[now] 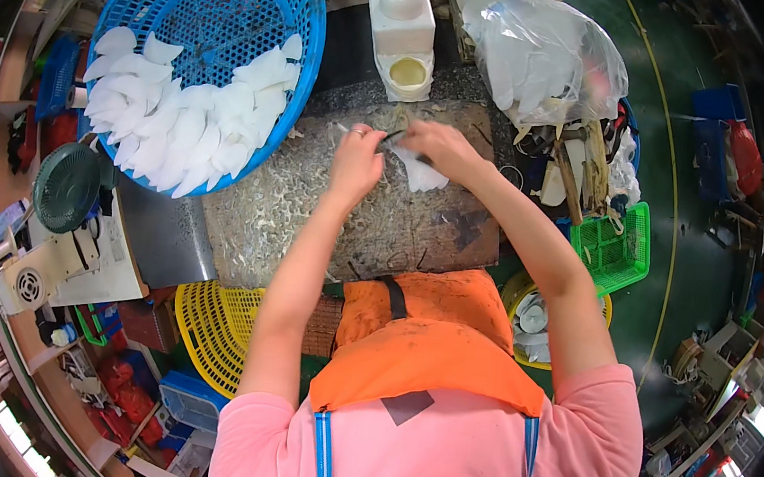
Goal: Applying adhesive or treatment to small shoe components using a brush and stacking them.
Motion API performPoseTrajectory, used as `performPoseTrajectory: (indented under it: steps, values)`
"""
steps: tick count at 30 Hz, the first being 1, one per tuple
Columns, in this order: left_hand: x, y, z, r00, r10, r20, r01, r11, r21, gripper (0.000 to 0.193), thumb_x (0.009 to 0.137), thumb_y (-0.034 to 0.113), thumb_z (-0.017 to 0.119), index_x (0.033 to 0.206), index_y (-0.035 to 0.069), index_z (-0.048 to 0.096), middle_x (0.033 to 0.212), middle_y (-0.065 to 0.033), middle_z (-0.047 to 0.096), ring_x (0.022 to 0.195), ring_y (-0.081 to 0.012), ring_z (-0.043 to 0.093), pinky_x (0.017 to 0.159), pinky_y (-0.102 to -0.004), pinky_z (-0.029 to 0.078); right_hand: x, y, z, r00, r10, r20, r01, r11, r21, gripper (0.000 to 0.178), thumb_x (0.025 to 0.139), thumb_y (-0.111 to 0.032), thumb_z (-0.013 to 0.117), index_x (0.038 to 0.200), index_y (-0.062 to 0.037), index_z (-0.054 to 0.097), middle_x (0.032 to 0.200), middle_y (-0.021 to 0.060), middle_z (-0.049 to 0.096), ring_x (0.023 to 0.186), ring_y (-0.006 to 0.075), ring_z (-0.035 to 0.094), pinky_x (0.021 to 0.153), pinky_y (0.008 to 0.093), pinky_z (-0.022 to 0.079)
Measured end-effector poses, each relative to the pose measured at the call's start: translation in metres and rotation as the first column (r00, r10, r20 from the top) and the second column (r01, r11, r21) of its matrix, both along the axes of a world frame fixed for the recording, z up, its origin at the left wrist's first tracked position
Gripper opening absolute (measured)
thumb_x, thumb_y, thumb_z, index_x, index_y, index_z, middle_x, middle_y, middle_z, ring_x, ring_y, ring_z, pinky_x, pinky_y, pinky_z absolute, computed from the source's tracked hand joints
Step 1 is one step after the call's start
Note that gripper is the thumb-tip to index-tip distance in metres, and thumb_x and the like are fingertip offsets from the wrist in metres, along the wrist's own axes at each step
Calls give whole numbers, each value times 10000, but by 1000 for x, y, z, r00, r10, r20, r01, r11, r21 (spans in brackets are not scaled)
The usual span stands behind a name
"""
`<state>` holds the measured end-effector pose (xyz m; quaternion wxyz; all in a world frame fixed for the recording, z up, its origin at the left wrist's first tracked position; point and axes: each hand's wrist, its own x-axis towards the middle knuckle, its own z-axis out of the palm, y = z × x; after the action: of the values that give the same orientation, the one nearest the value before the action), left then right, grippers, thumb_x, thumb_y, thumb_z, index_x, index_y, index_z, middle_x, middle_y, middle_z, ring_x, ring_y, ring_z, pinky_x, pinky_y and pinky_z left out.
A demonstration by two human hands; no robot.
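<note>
Both of my hands work close together over a worn, glue-spotted board [261, 214]. My left hand [358, 164] is closed in a pinch, with a small pale tip showing by its fingers. My right hand [441, 148] is closed too, and a slim dark piece [393, 137] spans the gap between the hands; its kind is too small to make out. Just below my right fingers lies a white, thin, scallop-edged piece [423, 175]. Left of my hands a tilted blue basket [313, 49] holds many white curved, petal-like pieces [196, 125].
Beyond my hands stand a white bottle [400, 26] with a cone top and a small pot [408, 73] of yellowish stuff. A clear plastic bag [547, 59] lies far right, a green basket [619, 249] at right. Yellow baskets [209, 327] flank my orange apron [424, 358].
</note>
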<state>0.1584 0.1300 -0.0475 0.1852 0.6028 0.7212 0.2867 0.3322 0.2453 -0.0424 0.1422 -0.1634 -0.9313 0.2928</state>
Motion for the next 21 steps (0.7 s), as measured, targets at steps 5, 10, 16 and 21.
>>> performPoseTrajectory:
  steps: [5, 10, 16, 21]
  values:
    - [24, 17, -24, 987, 47, -153, -60, 995, -85, 321, 654, 117, 751, 917, 66, 574, 1010, -150, 519, 921, -350, 517, 782, -422, 443, 62, -13, 2, 964, 259, 50, -259, 966, -13, 202, 737, -53, 577, 919, -100, 652, 901, 107, 598, 852, 308, 594, 733, 397, 480]
    - [18, 21, -19, 975, 163, 152, -134, 974, -185, 233, 695, 82, 708, 898, 49, 597, 910, -120, 572, 855, -309, 556, 720, -386, 452, 8, 21, 23, 925, -375, 57, 379, 915, -136, 149, 790, -189, 598, 846, -60, 647, 803, 166, 614, 762, 368, 591, 677, 446, 466]
    - [38, -11, 40, 989, 128, 80, -145, 955, 259, 74, 734, 8, 599, 798, 46, 592, 788, -112, 591, 783, -323, 574, 673, -386, 454, -18, 32, 38, 802, -572, -173, 539, 818, -201, 211, 782, -217, 628, 880, -36, 675, 786, 157, 646, 747, 332, 631, 681, 401, 504]
    - [55, -47, -28, 988, -112, -104, 138, 944, 299, 97, 703, 2, 594, 791, 41, 588, 838, -104, 588, 849, -313, 561, 721, -412, 453, 1, 10, 8, 877, -281, 390, 407, 866, -291, 231, 716, -187, 662, 801, 28, 667, 683, 184, 644, 653, 310, 651, 636, 382, 522]
